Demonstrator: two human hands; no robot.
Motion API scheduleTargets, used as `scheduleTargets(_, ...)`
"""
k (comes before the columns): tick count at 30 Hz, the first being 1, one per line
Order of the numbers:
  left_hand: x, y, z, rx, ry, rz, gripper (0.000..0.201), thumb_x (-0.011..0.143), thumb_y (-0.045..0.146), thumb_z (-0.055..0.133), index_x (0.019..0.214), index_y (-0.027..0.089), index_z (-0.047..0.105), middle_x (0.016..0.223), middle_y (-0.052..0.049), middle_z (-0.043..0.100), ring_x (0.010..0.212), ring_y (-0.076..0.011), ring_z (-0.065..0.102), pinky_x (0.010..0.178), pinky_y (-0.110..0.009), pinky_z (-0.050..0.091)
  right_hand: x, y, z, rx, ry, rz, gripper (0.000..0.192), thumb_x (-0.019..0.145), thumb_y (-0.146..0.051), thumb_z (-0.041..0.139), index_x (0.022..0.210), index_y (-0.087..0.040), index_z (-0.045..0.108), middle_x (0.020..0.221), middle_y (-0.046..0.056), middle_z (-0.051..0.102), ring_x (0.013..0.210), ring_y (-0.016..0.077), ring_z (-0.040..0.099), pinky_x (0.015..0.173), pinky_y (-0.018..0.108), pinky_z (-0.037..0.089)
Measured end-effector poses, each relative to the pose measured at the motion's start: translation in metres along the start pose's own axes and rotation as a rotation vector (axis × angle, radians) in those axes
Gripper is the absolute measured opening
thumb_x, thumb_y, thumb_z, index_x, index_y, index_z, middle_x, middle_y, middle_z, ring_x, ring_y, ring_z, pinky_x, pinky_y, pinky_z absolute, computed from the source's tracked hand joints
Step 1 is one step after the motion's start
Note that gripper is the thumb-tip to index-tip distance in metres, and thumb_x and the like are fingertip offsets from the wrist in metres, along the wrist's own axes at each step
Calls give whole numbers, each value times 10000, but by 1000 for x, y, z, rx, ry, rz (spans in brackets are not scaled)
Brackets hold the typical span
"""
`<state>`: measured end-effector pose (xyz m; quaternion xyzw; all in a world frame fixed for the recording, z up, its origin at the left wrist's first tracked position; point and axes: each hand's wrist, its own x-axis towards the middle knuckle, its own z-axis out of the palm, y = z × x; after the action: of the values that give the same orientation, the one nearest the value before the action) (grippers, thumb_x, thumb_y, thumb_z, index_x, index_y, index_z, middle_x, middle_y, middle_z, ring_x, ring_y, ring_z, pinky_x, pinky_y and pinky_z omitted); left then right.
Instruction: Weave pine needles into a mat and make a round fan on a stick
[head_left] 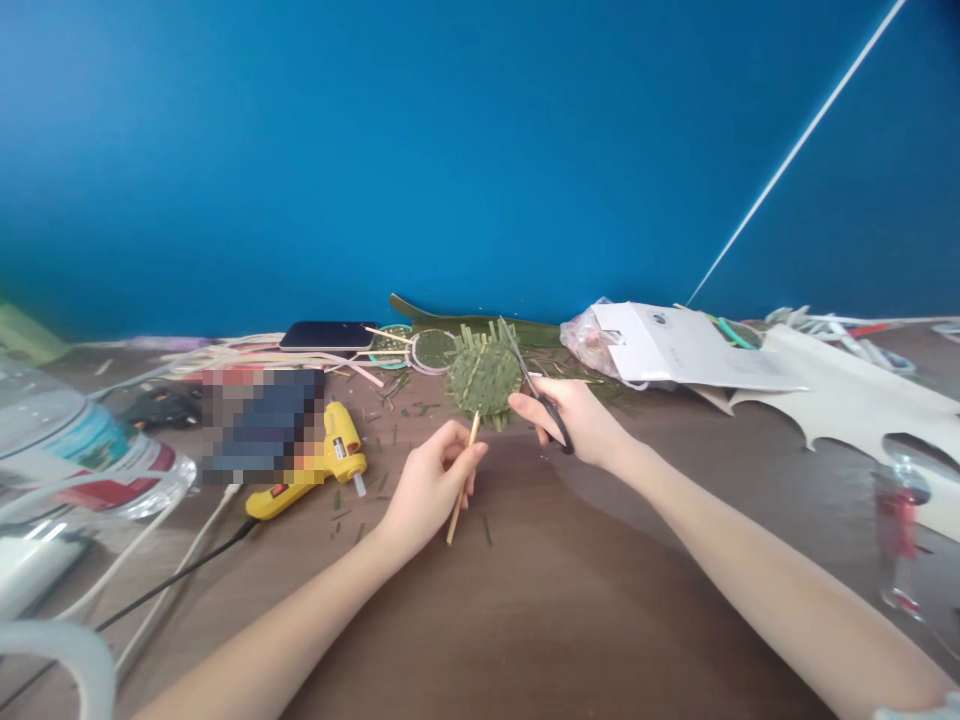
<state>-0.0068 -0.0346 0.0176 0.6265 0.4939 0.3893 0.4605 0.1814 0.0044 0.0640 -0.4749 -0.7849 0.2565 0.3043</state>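
Observation:
My left hand [437, 478] pinches the wooden stick of a small round fan [484, 378] woven from green leaf strips. Strip ends stick out along the fan's top and bottom edges. In my right hand [574, 415] is a pair of scissors [553, 420] with dark handles, fingers closed round the grips. The blades point up and lie against the fan's upper right edge; whether they are parted I cannot tell. Just left of the woven disc lie two finished-looking round fans, one with a pale rim [433, 352] and one with a teal rim [391, 346].
A yellow glue gun [343, 445] and a dark phone [328, 336] lie to the left, with cables and a plastic bottle [97, 445]. Long green leaves [540, 332] lie along the wall. At right are a white box [697, 345] and cut white card [840, 385]. Green clippings dot the table.

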Motion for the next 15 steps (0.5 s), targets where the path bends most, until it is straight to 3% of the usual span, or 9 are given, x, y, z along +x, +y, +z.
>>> scheduleTargets(15, 0, 1, 0, 34, 35, 36, 226, 852, 394, 448, 742, 199, 413, 461, 100, 442, 376, -48, 390, 389, -140, 337, 2, 2, -21, -71, -125, -15, 411, 825, -560, 465, 644, -191, 476, 404, -51, 474, 413, 109, 483, 527, 237, 356)
